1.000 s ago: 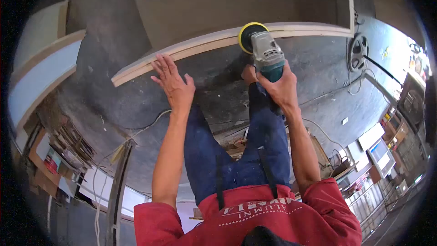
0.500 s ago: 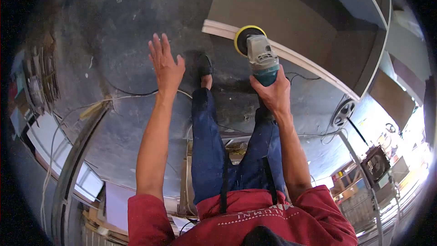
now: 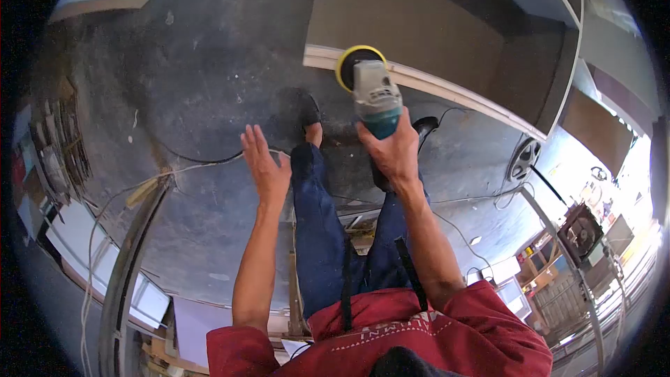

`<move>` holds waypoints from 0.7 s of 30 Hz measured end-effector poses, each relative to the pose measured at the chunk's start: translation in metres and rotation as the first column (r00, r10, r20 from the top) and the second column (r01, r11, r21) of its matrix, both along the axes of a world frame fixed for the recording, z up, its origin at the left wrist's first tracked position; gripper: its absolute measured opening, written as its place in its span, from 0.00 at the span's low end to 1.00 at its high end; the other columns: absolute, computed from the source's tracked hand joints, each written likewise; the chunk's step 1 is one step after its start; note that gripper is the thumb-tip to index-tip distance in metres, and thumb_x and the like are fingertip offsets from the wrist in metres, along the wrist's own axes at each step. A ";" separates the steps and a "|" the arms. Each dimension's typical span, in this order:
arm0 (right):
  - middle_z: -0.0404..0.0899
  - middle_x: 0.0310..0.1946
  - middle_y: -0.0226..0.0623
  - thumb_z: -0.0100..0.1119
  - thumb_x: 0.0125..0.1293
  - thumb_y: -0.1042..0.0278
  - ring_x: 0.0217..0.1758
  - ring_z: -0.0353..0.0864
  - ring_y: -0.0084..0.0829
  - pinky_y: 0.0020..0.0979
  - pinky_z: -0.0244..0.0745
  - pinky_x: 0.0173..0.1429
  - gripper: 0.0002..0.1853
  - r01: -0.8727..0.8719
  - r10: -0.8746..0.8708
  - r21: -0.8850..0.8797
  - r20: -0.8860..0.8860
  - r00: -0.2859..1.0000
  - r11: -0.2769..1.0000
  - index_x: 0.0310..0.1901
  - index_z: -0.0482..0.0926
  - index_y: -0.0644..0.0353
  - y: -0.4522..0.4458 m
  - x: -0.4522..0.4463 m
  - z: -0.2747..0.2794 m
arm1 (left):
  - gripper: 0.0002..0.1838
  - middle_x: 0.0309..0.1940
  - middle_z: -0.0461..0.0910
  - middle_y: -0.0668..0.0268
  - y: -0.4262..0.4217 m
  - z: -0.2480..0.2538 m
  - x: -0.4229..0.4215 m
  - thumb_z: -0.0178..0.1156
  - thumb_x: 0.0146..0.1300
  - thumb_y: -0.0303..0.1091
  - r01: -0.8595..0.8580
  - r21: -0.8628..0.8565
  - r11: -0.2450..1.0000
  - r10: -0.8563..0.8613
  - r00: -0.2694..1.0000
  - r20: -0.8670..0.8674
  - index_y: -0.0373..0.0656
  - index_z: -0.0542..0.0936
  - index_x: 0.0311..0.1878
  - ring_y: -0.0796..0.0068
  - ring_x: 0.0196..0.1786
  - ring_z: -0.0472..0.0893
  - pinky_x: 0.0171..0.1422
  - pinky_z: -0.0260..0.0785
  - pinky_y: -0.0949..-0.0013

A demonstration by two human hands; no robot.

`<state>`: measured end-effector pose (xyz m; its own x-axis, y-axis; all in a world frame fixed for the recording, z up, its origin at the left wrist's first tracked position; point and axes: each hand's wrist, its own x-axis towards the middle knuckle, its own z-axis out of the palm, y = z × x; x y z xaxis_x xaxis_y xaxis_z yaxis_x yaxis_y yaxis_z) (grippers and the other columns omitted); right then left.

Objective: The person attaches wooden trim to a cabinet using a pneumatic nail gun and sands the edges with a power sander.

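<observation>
My right hand (image 3: 396, 152) is wrapped round the teal rear body of an electric sander (image 3: 377, 98). The sander has a clear-greyish head and a round black pad with a yellow rim, seen at the light wooden front edge (image 3: 447, 89) of a grey cabinet (image 3: 412, 21). I cannot tell whether the pad touches that edge. My left hand (image 3: 268, 171) hangs in the air over the dark floor, fingers stretched out and holding nothing. Below it a cable runs across the floor.
A metal frame bar (image 3: 136, 251) stands at the left, with stacked pieces (image 3: 64, 139) beyond it. On the right are a black wheel-like disc (image 3: 523, 160) and a dark box-shaped fan (image 3: 581, 232). Cables (image 3: 460, 237) trail over the floor near my legs.
My left hand has come down and back towards my body. The right hand and sander have shifted left and slightly towards me in view. My right shoe has come into sight.
</observation>
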<state>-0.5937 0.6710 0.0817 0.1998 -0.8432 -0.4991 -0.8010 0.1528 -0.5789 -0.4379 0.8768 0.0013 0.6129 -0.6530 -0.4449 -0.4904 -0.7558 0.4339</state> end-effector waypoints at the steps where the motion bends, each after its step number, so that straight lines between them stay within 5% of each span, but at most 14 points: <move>1: 0.83 0.36 0.58 0.74 0.53 0.53 0.43 0.84 0.58 0.44 0.78 0.45 0.29 0.061 -0.060 -0.041 0.034 0.998 0.997 0.46 0.72 0.67 -0.003 -0.018 -0.002 | 0.47 0.80 0.44 0.49 -0.019 0.004 -0.007 0.62 0.60 0.27 0.040 -0.048 0.998 -0.039 0.999 0.017 0.41 0.49 0.80 0.45 0.82 0.43 0.82 0.39 0.46; 7: 0.83 0.41 0.58 0.75 0.54 0.56 0.48 0.84 0.56 0.43 0.77 0.50 0.28 0.256 -0.255 -0.031 0.028 0.967 0.966 0.48 0.73 0.66 -0.033 -0.128 0.008 | 0.49 0.81 0.41 0.52 -0.144 0.019 -0.073 0.61 0.58 0.29 0.335 -0.172 0.927 -0.325 0.942 0.081 0.41 0.45 0.80 0.42 0.82 0.38 0.81 0.32 0.37; 11: 0.84 0.41 0.57 0.75 0.53 0.55 0.48 0.84 0.55 0.43 0.77 0.50 0.29 0.360 -0.360 -0.012 0.004 0.933 0.933 0.48 0.73 0.66 -0.054 -0.198 0.008 | 0.51 0.81 0.38 0.51 -0.206 0.017 -0.139 0.63 0.57 0.32 0.548 -0.109 0.829 -0.540 0.836 0.098 0.40 0.44 0.80 0.40 0.82 0.36 0.80 0.32 0.35; 21: 0.85 0.39 0.53 0.75 0.53 0.54 0.44 0.87 0.45 0.38 0.78 0.49 0.29 0.548 -0.548 -0.019 0.001 0.837 0.836 0.49 0.75 0.67 -0.118 -0.375 0.024 | 0.56 0.81 0.30 0.45 -0.265 0.019 -0.286 0.65 0.55 0.32 0.613 -0.048 0.789 -0.608 0.789 0.088 0.36 0.38 0.80 0.36 0.81 0.32 0.80 0.31 0.35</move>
